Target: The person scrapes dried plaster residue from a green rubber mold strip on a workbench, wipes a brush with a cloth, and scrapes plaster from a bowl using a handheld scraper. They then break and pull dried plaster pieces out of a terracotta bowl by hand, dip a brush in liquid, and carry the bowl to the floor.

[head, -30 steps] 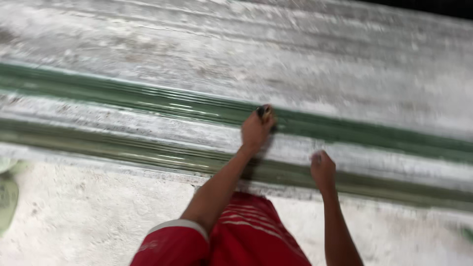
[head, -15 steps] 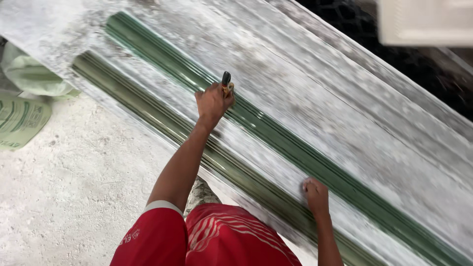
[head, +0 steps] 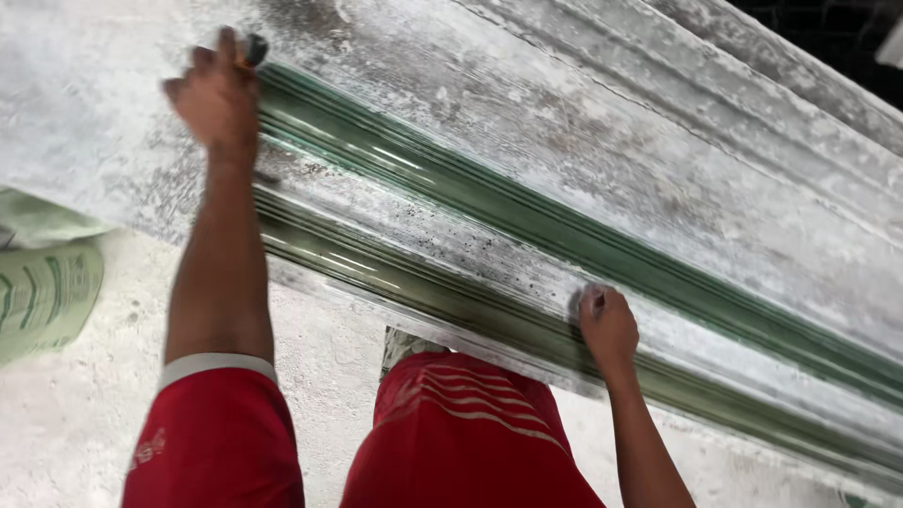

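Left hand (head: 218, 92) is reaching to upper left, fingers curled around a dark tool (head: 254, 47) on the green groove (head: 527, 221). Right hand (head: 607, 325) is pressing, fingers closed, on the dusty mould (head: 583, 122) at centre; a sack (head: 42, 296) is lying at left.

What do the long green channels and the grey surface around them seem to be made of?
The green channels look like a smooth, glossy moulded material, perhaps fibreglass or plastic: they show bright streaks of reflected light. The grey surface looks like rough, matt plaster or cement, powdery and mottled white. Neither material can be told for sure.

- My left hand (head: 218, 94) reached far out, arm nearly straight, fingers curled shut around something small and dark.
- My right hand (head: 607, 325) sat closer in, knuckles up, fingers bent and pressing down, forearm angled.
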